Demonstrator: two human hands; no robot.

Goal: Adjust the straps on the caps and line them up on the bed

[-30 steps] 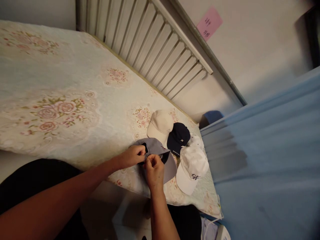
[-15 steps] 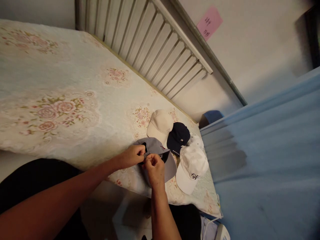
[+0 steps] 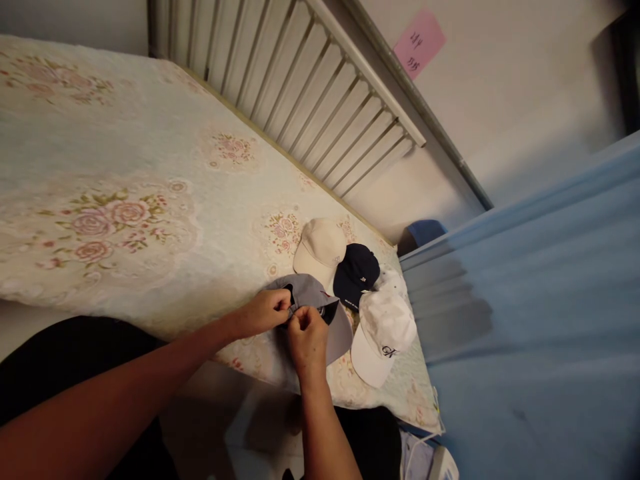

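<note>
A grey cap [image 3: 313, 298] lies near the front edge of a floral mattress [image 3: 125, 200]. My left hand [image 3: 265, 312] pinches the back of the cap, fingers closed on its strap. Beside it, my right hand [image 3: 306, 337] also pinches the strap at the cap's rear opening. Both hands meet over the same spot. Just beyond lie a beige cap [image 3: 320, 250], a dark navy cap [image 3: 356, 272] and a white cap [image 3: 383, 333] with a dark logo.
A slatted metal bed rail [image 3: 310, 87] runs along the far side of the mattress. A pink note [image 3: 419, 43] sticks to the wall. A blue curtain [image 3: 540, 320] hangs at the right. My dark-clothed legs are below the mattress edge.
My right hand's fingers have shifted slightly on the strap. The caps have not moved.
</note>
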